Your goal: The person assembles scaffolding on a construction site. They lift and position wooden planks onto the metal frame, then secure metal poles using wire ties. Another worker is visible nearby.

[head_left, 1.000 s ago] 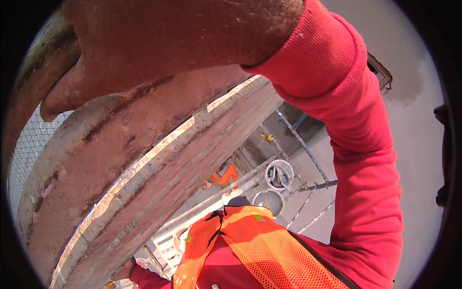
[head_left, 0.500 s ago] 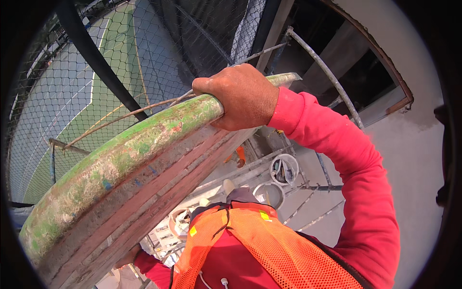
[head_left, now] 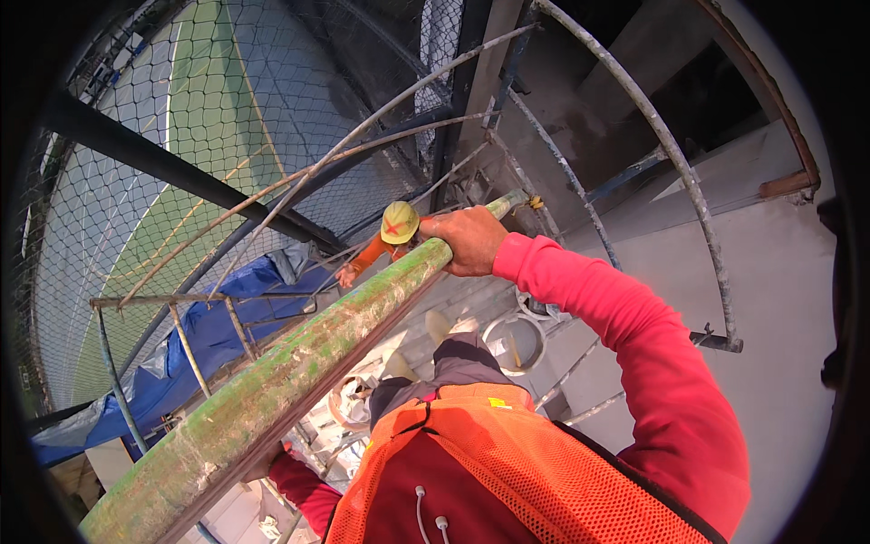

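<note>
A long, worn plank [head_left: 299,363] with a green, plaster-stained edge runs slantwise from the lower left toward the middle. My right hand [head_left: 471,240] is closed over its upper edge near the far end, the arm bent in a red sleeve. Low on the plank's near side is my left hand [head_left: 261,464], held against it; the plank hides most of its fingers. Just beyond my right hand, a co-worker in a yellow helmet [head_left: 400,222] and orange sleeves stands lower down, one hand [head_left: 347,275] stretched out beside the plank.
Scaffold pipes [head_left: 634,100] curve around the right and far side. Netting [head_left: 118,208] closes off the left, above a blue tarp [head_left: 213,331]. A bucket [head_left: 514,344] stands near my feet. A smooth grey wall [head_left: 770,299] rises at the right.
The plank has tipped, showing more of its green edge and less of its grooved side. My right hand is lower in view. The co-worker's helmet and the blue tarp have come into sight.
</note>
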A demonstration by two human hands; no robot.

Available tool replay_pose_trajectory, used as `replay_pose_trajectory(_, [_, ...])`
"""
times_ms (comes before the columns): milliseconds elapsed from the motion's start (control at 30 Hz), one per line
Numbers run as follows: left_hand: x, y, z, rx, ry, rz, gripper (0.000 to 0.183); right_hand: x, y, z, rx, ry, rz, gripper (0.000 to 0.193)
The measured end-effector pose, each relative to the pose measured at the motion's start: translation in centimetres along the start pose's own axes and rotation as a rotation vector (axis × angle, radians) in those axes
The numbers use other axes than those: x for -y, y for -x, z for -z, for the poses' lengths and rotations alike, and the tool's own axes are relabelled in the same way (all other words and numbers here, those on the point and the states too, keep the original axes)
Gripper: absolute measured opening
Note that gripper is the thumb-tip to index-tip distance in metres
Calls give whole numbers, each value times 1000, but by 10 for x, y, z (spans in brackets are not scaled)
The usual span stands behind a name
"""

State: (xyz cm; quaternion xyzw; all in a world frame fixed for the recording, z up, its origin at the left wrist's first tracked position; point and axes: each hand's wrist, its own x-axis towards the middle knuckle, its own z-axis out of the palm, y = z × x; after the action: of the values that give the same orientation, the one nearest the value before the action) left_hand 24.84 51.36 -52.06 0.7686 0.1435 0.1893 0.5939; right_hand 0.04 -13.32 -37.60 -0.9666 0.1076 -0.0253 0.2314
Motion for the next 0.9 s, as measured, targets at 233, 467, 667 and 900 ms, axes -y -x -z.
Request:
replay_pose_trajectory(233, [34,21,-43,125,-564,-246,86,-84,22,-53,-20,-100,-139,27])
replay_pose_trajectory(467, [26,33,-111,181,-564,-243,84,-125,43,-71,35,-130,-240,24])
replay_pose_trajectory(667, [33,47,-157,228,-557,-237,83,-144,65,-96,119,-192,-253,28])
replay_pose_trajectory(900, [58,82,-219,233,-458,-118,82,-162,73,-155,61,-297,-351,27])
